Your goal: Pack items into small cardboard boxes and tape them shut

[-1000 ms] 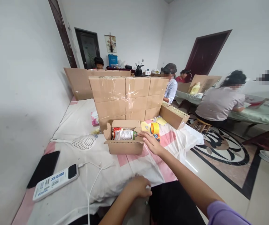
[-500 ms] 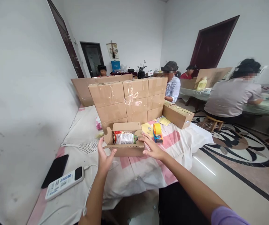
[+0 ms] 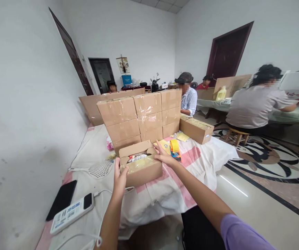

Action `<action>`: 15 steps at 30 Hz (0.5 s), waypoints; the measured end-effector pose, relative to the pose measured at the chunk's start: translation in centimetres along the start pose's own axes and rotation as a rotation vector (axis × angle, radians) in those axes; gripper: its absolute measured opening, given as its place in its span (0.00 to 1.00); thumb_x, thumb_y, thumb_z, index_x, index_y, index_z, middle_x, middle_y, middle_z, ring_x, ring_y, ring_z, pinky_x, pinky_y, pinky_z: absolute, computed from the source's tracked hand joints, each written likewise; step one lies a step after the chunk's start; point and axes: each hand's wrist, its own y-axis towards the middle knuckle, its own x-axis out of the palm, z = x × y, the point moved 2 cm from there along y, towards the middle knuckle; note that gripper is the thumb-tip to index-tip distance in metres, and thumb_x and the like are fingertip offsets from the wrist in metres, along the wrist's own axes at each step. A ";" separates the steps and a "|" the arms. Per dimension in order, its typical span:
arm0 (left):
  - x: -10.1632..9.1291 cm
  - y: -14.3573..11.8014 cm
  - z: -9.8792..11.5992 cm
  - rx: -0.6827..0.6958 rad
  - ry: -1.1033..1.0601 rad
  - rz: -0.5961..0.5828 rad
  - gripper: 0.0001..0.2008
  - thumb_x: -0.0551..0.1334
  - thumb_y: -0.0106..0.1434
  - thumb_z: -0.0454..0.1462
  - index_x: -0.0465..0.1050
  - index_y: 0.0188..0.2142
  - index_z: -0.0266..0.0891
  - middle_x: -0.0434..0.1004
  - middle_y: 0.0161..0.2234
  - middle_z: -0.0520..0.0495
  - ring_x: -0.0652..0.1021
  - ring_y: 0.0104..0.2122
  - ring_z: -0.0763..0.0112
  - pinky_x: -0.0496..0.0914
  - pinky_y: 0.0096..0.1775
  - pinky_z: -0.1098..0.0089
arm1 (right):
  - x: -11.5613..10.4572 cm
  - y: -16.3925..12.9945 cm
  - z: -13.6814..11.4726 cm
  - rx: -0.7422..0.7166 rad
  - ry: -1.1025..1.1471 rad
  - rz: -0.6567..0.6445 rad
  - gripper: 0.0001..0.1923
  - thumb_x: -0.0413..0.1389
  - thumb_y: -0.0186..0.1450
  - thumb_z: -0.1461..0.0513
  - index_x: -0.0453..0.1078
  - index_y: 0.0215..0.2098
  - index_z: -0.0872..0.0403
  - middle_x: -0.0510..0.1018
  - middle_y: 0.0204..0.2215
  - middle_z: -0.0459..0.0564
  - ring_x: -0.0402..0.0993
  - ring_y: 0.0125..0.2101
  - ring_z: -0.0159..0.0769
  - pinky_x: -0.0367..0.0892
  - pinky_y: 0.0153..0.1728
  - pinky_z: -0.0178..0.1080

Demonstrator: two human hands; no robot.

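A small cardboard box stands on the cloth in front of me. Its near flap, with tape on it, is folded partly over the opening, while the far flap stands up. Inside, part of a plastic package with red and white print shows. My left hand grips the left end, thumb on the near flap. My right hand holds the right end, its fingers along the side and over the corner. To the right of that hand stands a tape dispenser in yellow and blue.
Stacked taped cartons rise behind the box, and a long carton lies to the right. At left are a white fly swatter, a white power bank with a cable, and a dark flat device. Several people sit at other tables.
The near flap has come over the opening and now covers much of the package. Both hands have closed in on the box's ends. The view has tilted up slightly.
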 end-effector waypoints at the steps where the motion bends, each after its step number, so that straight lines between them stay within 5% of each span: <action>1: 0.0 0.0 -0.1 -0.029 -0.042 -0.030 0.37 0.60 0.66 0.45 0.51 0.71 0.44 0.53 0.71 0.37 0.60 0.69 0.53 0.59 0.66 0.55 | 0.1 0.5 -0.2 -0.047 -0.004 0.003 0.51 0.60 0.55 0.64 0.44 0.73 0.46 0.61 0.67 0.58 0.60 0.66 0.45 0.61 0.62 0.49; 4: -0.3 -0.2 0.5 -0.006 -0.009 -0.019 0.39 0.60 0.66 0.47 0.47 0.73 0.45 0.48 0.73 0.42 0.55 0.71 0.55 0.53 0.68 0.54 | 0.4 0.8 -0.8 -0.241 -0.096 0.046 0.37 0.57 0.62 0.61 0.56 0.68 0.50 0.76 0.51 0.54 0.72 0.56 0.42 0.64 0.60 0.47; 6: -0.6 -0.6 1.5 0.171 0.176 -0.023 0.32 0.59 0.67 0.47 0.59 0.69 0.47 0.56 0.71 0.43 0.57 0.70 0.53 0.51 0.69 0.50 | 0.5 0.2 -1.2 -0.302 -0.164 0.036 0.25 0.55 0.66 0.58 0.65 0.61 0.52 0.79 0.43 0.52 0.76 0.50 0.41 0.65 0.58 0.46; 8: -0.6 -1.2 2.6 0.380 0.393 -0.082 0.22 0.57 0.69 0.47 0.73 0.60 0.48 0.70 0.64 0.43 0.64 0.67 0.51 0.48 0.68 0.47 | 0.4 -0.6 -1.6 -0.315 -0.204 0.018 0.18 0.56 0.67 0.56 0.72 0.55 0.51 0.81 0.41 0.51 0.76 0.48 0.42 0.65 0.58 0.47; 11: -0.3 -2.2 4.0 0.567 0.590 -0.160 0.19 0.56 0.68 0.47 0.78 0.54 0.47 0.79 0.55 0.41 0.72 0.60 0.47 0.51 0.66 0.45 | -1.0 -2.0 -1.7 -0.316 -0.292 0.010 0.16 0.57 0.67 0.55 0.75 0.51 0.49 0.81 0.47 0.51 0.73 0.53 0.45 0.58 0.63 0.51; 15: 0.7 -3.1 5.2 0.611 0.764 -0.117 0.22 0.58 0.68 0.49 0.77 0.55 0.44 0.78 0.56 0.37 0.72 0.59 0.43 0.48 0.66 0.42 | -7.0 -4.0 -0.4 -0.199 -0.297 0.467 0.20 0.57 0.66 0.54 0.71 0.55 0.49 0.75 0.56 0.55 0.65 0.62 0.48 0.53 0.66 0.55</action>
